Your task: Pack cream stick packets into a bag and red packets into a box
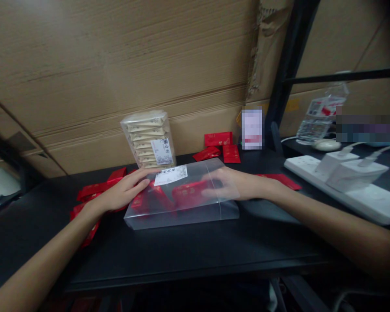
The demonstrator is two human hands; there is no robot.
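A clear plastic box [182,216] with a white label lies on the black table, with several red packets [186,193] inside. My right hand [219,182] reaches into the box from its right end, its fingers seen through the plastic at a red packet. Against the box's upper left edge rests my left hand [130,186], thumb and fingers around that edge. Loose red packets [92,190] lie beside and under my left wrist.
Behind stands a clear pack of cream sachets [147,138]. More red packets [222,145] lie at the back. On the right are a white power strip [338,182] with plugs, a plastic bottle [323,112] and a black metal frame [290,56]. Cardboard [117,56] stands behind the table.
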